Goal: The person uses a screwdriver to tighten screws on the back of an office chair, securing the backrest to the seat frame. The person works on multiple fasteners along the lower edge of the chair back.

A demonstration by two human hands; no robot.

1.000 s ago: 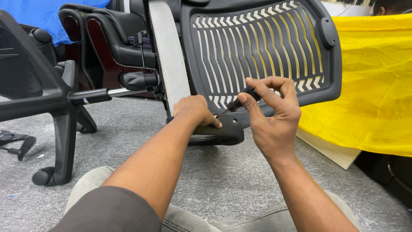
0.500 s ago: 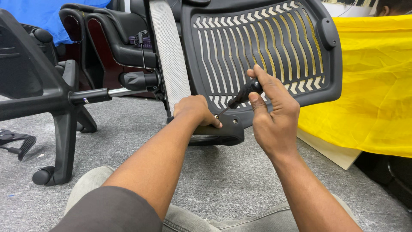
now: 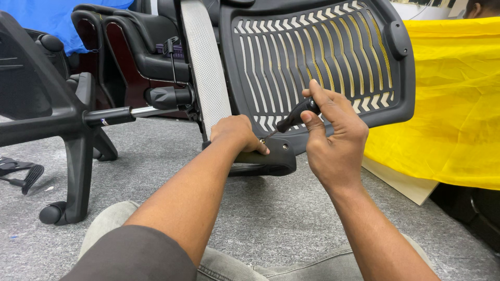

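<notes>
A grey carpeted floor (image 3: pixel 156 171) carries a black office-chair backrest (image 3: pixel 317 57) with wavy slots, standing upright before a yellow cloth (image 3: pixel 453 104). To the left lies a tipped chair base (image 3: pixel 67 135) with castors. At the backrest's lower edge sits a curved black bracket (image 3: pixel 273 156). The left hand (image 3: pixel 237 134) has its grip clamped over that bracket. The right hand (image 3: pixel 333 138) has its grip closed around a black-handled screwdriver (image 3: pixel 294 117), tip slanting down-left toward the bracket.

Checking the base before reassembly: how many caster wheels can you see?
1 clearly: a black caster wheel on the grey carpet at lower left, at the end of a leg of the black chair base. Others may be hidden or out of frame.
</notes>
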